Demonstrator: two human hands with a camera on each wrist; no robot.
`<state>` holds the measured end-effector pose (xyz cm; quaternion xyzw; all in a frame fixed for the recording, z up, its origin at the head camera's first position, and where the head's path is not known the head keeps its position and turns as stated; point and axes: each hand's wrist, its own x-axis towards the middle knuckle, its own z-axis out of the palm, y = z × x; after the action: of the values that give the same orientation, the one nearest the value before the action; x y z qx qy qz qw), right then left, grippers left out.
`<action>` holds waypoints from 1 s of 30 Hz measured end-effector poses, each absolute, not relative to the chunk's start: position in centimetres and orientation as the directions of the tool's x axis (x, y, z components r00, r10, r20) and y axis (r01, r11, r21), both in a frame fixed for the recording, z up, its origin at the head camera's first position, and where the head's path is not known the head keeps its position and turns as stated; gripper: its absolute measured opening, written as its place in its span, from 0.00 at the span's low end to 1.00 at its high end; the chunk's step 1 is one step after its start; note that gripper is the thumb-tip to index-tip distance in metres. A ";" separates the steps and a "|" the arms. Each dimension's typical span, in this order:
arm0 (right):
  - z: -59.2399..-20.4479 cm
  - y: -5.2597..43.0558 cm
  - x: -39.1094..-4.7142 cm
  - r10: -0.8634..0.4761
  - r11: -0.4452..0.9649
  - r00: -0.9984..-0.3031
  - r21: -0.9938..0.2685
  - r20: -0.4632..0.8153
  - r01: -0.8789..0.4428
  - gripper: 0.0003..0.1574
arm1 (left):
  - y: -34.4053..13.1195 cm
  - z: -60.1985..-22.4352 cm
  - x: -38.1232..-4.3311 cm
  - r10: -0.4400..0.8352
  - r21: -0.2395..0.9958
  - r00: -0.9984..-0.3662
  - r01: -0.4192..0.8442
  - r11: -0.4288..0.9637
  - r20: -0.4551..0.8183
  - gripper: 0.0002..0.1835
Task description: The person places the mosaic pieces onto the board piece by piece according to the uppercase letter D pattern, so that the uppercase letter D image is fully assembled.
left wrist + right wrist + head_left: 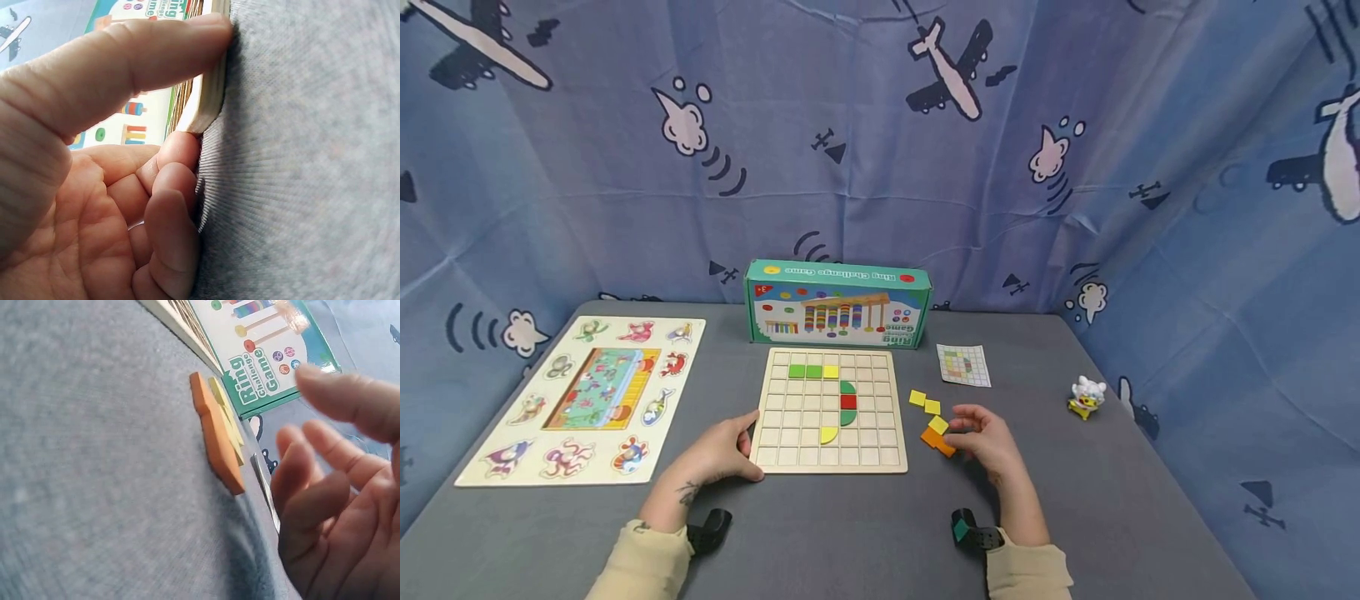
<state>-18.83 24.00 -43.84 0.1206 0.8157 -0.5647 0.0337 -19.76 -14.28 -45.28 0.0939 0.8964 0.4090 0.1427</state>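
A square wooden grid board (775, 413) lies in the middle of the head view. It carries two green squares, a yellow square, a red square (848, 402) between two green rounded pieces, and a yellow quarter-round piece (828, 434). My left hand (721, 452) grips the near left corner, thumb along the front edge and fingers at the left side. To the board's right, my right hand (988, 440) hovers beside orange pieces (219, 437) and a yellow tile (938, 425), fingers loosely bent with nothing between them. Two more yellow tiles (917, 398) lie just behind.
Behind the board stands a Ring Challenge Game box (838, 304). A pattern card (964, 366) lies at the back right, and a small white-and-yellow figurine (1086, 397) stands farther right. On the left lies a sea-animal puzzle board (580, 404).
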 end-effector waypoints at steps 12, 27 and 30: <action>-44.6 23.8 -19.1 0.195 0.607 -0.948 -0.728 -0.251 0.318 0.23 | -14.2 -45.3 -19.7 0.266 0.750 -0.946 0.037 0.660 -0.187 0.54; -43.7 23.3 -19.2 0.213 0.722 -0.941 -0.608 -0.261 0.332 0.14 | -14.2 -45.5 -19.8 0.263 0.753 -0.945 0.029 0.657 -0.193 0.54; -43.0 22.8 -19.5 0.192 0.711 -0.960 -0.645 -0.204 0.280 0.15 | -14.2 -45.6 -19.8 0.257 0.757 -0.947 0.024 0.653 -0.191 0.54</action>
<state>-19.52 22.78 -42.97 0.1278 0.9229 -0.3579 0.0611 -19.83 -14.22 -45.62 0.0782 0.8980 0.4089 0.1420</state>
